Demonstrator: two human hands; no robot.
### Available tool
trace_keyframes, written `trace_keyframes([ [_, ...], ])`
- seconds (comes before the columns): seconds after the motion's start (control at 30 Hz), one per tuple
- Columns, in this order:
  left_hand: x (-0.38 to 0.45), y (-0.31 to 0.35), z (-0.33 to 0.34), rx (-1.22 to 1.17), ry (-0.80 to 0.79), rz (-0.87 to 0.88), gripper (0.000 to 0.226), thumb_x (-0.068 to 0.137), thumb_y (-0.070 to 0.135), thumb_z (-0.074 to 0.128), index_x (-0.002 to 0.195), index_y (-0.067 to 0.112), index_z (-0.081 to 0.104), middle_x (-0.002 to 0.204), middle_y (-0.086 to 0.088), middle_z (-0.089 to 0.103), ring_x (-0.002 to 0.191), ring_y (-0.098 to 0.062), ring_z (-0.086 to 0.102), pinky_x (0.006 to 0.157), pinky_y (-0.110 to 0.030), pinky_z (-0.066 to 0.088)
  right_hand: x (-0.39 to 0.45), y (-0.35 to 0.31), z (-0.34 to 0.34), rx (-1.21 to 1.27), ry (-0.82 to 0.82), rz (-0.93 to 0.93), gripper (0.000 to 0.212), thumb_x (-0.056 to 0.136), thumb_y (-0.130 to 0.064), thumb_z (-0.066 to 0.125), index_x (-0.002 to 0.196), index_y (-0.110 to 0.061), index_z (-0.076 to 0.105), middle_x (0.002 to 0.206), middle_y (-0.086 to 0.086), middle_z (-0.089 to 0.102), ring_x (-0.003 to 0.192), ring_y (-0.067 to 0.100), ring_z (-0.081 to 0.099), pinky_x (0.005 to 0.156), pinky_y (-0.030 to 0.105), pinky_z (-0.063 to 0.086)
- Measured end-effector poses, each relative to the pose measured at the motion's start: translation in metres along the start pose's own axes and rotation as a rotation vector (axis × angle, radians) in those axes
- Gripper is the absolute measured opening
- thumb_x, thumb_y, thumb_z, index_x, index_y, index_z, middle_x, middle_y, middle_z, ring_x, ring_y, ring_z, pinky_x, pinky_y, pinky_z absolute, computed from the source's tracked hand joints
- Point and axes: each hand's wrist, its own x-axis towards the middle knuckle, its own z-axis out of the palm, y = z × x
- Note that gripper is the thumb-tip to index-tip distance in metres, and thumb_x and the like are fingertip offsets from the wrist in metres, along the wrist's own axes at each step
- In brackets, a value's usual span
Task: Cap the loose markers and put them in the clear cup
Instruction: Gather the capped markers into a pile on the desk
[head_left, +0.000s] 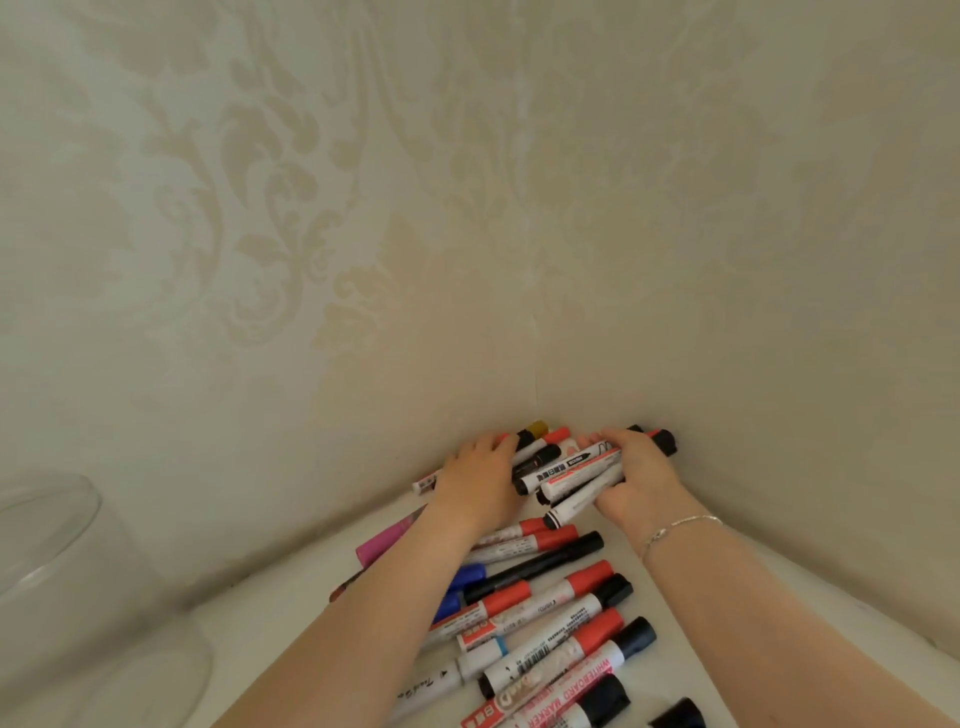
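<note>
You are working at a white desk pushed into a corner where two walls papered in a pale cream damask pattern are meeting. At the far left the clear cup is standing on the desk, glassy, partly cut off by the frame edge, well apart from the pile.

The markers are lying loose in a heap running from the corner toward you: white barrels with printed labels, caps mostly red and black, a few blue, one pink marker at the left edge, one gold-capped marker at the back.

Your left hand is lying palm down over the far markers, fingers curving onto them; whether it is actually gripping any cannot be told. Your right hand is curling round a bundle of white-barrelled markers, holding them against the corner. A thin silver bracelet is sitting on your right wrist.
</note>
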Motion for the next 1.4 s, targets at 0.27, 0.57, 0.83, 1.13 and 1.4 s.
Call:
trace_keyframes([
  [0.27, 0.015, 0.010, -0.012, 0.154, -0.041, 0.041, 0.037, 0.092, 0.012, 0.055, 0.127, 0.006, 0.047, 0.125, -0.014, 0.044, 0.115, -0.029, 0.045, 0.093, -0.038, 0.045, 0.014, 0.006, -0.007, -0.082, 0.043, 0.036, 0.016, 0.088, 0.001, 0.053, 0.074, -0.007, 0.051, 0.072, 0.011, 0.054, 0.062, 0.020, 0.054, 0.071, 0.035, 0.053],
  [0.57, 0.017, 0.014, -0.010, 0.038, -0.021, 0.024, 0.033, 0.091, 0.017, 0.052, 0.122, 0.004, 0.047, 0.121, -0.014, 0.052, 0.107, -0.028, 0.052, 0.082, -0.034, 0.044, 0.017, 0.005, -0.015, -0.142, 0.077, 0.016, 0.008, 0.084, 0.002, 0.056, 0.082, -0.005, 0.055, 0.078, 0.014, 0.058, 0.066, 0.022, 0.059, 0.056, 0.034, 0.051],
  [0.83, 0.011, 0.007, -0.031, -0.612, 0.011, -0.043, 0.016, 0.094, 0.023, 0.045, 0.089, 0.017, 0.059, 0.074, -0.001, 0.060, 0.064, -0.016, 0.055, 0.057, -0.029, 0.040, 0.010, 0.010, -0.010, -0.239, -0.006, 0.043, 0.017, 0.080, 0.003, 0.058, 0.067, -0.007, 0.053, 0.066, 0.009, 0.056, 0.056, 0.021, 0.056, 0.058, 0.034, 0.051],
  [1.13, 0.008, 0.025, -0.055, -0.992, -0.010, -0.104, 0.020, 0.091, 0.015, 0.043, 0.071, 0.015, 0.050, 0.073, -0.002, 0.054, 0.067, -0.015, 0.048, 0.064, -0.029, 0.036, 0.000, 0.026, 0.008, -0.166, -0.298, 0.024, 0.009, 0.086, -0.009, 0.059, 0.092, -0.004, 0.064, 0.085, 0.014, 0.065, 0.080, 0.026, 0.063, 0.090, 0.042, 0.050],
  [1.4, 0.011, 0.032, -0.045, -0.860, 0.068, -0.068, 0.041, 0.102, 0.025, 0.032, 0.070, 0.015, 0.056, 0.089, -0.023, 0.057, 0.081, -0.028, 0.054, 0.075, -0.038, 0.043, -0.005, 0.034, 0.013, -0.076, -0.345, 0.037, 0.015, 0.093, -0.018, 0.054, 0.097, -0.007, 0.063, 0.088, 0.014, 0.067, 0.089, 0.027, 0.064, 0.085, 0.041, 0.050],
])
